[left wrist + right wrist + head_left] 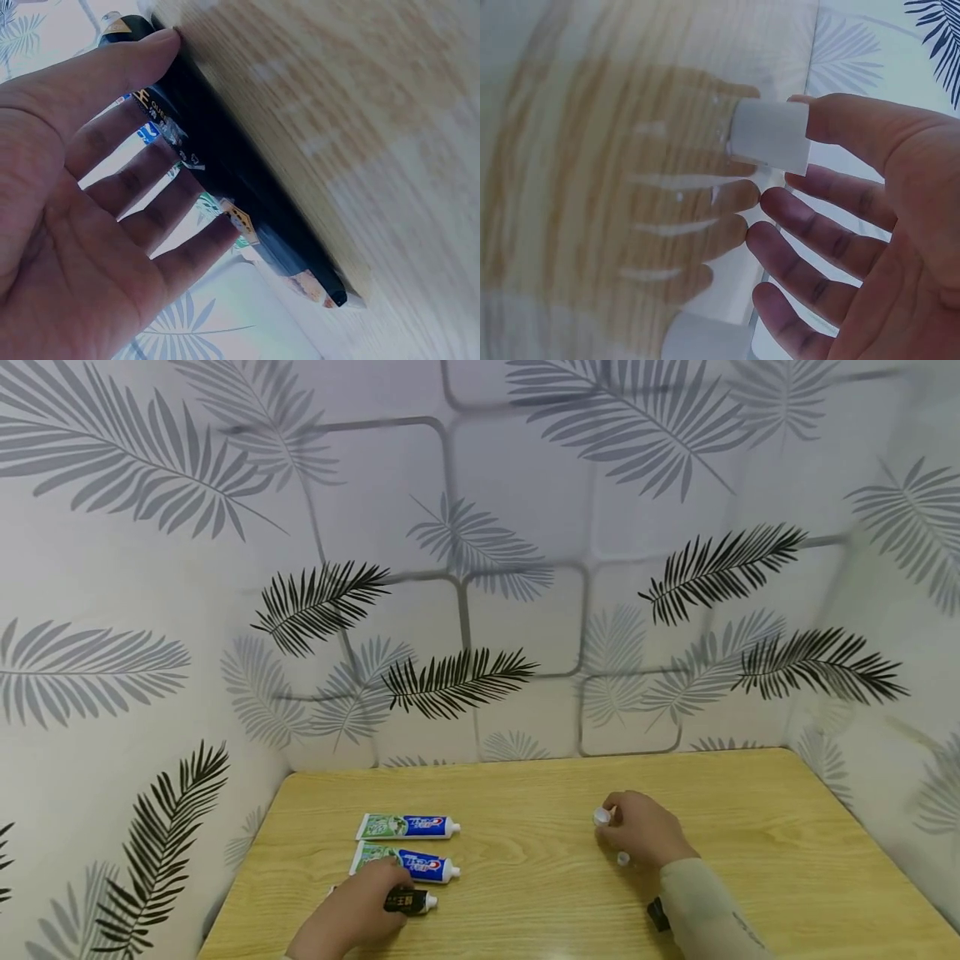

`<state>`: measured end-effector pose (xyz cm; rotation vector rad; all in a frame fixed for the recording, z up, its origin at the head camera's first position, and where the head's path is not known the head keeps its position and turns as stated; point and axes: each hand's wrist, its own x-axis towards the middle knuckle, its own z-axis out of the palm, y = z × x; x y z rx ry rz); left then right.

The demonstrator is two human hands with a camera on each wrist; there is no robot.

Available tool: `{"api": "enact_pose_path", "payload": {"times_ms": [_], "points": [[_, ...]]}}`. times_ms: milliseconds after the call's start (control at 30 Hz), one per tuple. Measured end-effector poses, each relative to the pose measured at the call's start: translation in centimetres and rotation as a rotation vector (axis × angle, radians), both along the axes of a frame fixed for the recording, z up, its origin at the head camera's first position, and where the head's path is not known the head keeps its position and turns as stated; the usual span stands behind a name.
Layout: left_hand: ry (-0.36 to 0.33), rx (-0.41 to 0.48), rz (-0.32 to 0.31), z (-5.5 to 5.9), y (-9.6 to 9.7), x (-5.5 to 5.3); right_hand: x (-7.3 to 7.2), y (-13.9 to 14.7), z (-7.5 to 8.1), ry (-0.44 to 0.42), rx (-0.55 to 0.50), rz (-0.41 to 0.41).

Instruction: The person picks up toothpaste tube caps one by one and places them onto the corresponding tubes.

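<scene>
My left hand (362, 906) grips a black toothpaste tube (407, 902) that lies on the table, its white nozzle end pointing right. In the left wrist view, the thumb lies over the black tube (225, 161) near its nozzle and the fingers reach its other side. Out to the right, my right hand (647, 828) pinches a white cap (602, 816) between thumb and forefinger; the right wrist view has this cap (771, 135) at the tabletop, the other fingers loosely bent. A smaller white cap (623, 858) rests just below that hand.
Two blue, green and white toothpaste tubes (427, 827) lie behind the left hand, nozzles to the right. A black object (657, 914) is partly hidden by the right sleeve (697, 893). The wooden table (525, 827) meets leaf-patterned walls at its back and sides.
</scene>
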<state>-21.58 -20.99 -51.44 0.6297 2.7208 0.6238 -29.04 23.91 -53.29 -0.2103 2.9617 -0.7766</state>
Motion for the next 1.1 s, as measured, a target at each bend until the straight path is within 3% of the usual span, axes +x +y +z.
{"api": "enact_pose_path", "payload": {"times_ms": [333,867,1100], "points": [[0.034,-0.011,-0.015,-0.3,0.2,0.3,0.6,-0.4,0.6,0.021,0.011,-0.003],[0.072,0.032,0.002,0.7,1.3,1.2,1.6,-0.5,0.4,0.027,-0.097,-0.017],[0.084,0.096,-0.028,0.9,2.0,1.6,2.3,-0.8,0.4,0.043,-0.113,-0.016]]}}
